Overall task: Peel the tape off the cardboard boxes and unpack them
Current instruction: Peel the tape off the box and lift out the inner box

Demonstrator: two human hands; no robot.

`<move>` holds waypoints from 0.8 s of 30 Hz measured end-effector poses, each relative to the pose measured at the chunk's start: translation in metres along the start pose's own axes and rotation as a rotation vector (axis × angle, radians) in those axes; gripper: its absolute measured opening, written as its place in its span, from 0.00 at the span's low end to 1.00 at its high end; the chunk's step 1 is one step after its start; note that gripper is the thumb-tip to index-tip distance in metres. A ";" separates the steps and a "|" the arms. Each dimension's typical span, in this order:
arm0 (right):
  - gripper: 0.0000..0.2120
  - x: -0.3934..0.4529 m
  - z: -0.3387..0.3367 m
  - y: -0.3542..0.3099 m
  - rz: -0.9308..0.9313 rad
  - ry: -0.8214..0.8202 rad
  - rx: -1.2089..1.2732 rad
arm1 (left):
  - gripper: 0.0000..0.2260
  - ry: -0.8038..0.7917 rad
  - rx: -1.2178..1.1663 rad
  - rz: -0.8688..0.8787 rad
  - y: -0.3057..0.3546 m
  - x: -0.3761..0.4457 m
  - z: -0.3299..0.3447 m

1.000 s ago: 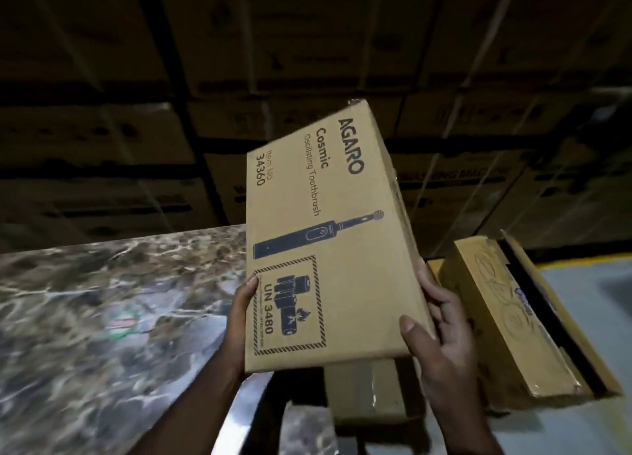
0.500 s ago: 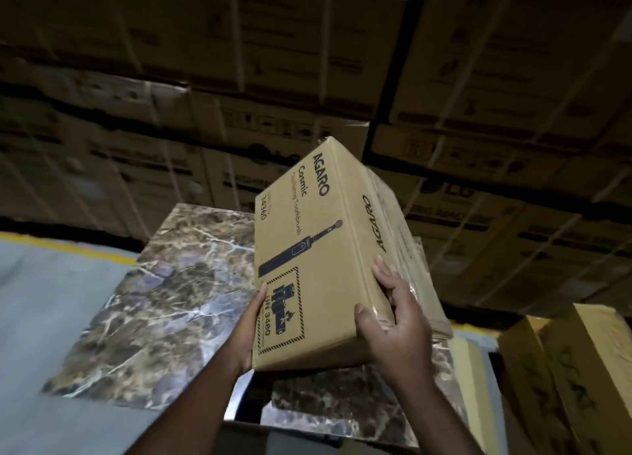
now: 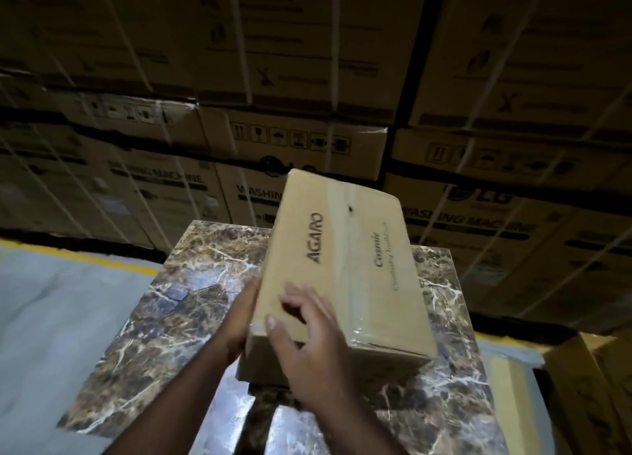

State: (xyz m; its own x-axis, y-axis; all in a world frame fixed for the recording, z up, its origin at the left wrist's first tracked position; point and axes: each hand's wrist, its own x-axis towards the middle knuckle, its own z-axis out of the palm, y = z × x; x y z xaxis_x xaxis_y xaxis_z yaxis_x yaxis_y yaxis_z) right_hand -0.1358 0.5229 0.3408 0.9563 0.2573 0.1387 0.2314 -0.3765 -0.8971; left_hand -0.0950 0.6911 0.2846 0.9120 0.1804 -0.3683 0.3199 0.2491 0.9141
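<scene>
A brown cardboard box (image 3: 345, 263) printed "AGARO Cosmic" is held over a marble-patterned tabletop (image 3: 164, 318), its taped narrow face turned up. A strip of clear tape (image 3: 355, 249) runs lengthwise along that face. My left hand (image 3: 239, 321) grips the box's left side near its lower corner. My right hand (image 3: 307, 345) rests on the near end of the top face, thumb at the corner and fingers spread over the cardboard.
A wall of large stacked washing-machine cartons (image 3: 307, 78) rises behind the table. More brown boxes (image 3: 595, 386) stand at the lower right. Grey floor with a yellow line (image 3: 68, 259) lies to the left.
The box has been rotated so its taped narrow face points up instead of the toothbrush-printed face. It has come down closer to the tabletop. My right hand shifted onto the top face.
</scene>
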 end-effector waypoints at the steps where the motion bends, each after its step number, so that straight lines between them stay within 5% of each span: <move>1: 0.17 0.000 0.001 0.001 0.024 -0.084 0.042 | 0.38 -0.020 -0.039 0.013 0.007 -0.002 -0.003; 3: 0.12 -0.001 -0.008 0.016 0.040 -0.105 -0.004 | 0.39 -0.012 -0.007 0.098 0.021 -0.011 -0.009; 6: 0.13 -0.003 -0.038 0.054 0.088 0.110 -0.401 | 0.29 -0.022 0.284 0.155 0.028 -0.014 -0.018; 12: 0.51 0.011 -0.066 0.068 0.489 0.064 -0.461 | 0.30 0.011 0.342 0.192 0.015 -0.010 -0.027; 14: 0.52 0.009 -0.061 0.061 0.497 0.072 -0.525 | 0.27 0.073 0.433 0.283 0.010 -0.010 -0.027; 17: 0.50 0.000 -0.050 0.044 0.533 0.086 -0.605 | 0.32 0.126 1.036 0.451 0.015 -0.009 -0.038; 20: 0.45 -0.005 -0.040 0.030 0.549 0.061 -0.679 | 0.33 -0.063 1.403 0.602 0.023 -0.012 -0.043; 24: 0.45 0.003 -0.038 0.028 0.597 0.020 -0.568 | 0.39 -0.204 1.570 0.594 0.024 -0.011 -0.045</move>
State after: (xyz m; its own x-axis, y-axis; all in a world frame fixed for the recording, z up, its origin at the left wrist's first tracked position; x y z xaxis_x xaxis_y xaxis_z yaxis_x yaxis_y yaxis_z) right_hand -0.1200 0.4794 0.3317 0.9487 -0.1425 -0.2822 -0.2670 -0.8390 -0.4741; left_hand -0.1092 0.7380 0.3030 0.9671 -0.2532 -0.0252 -0.2410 -0.9434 0.2279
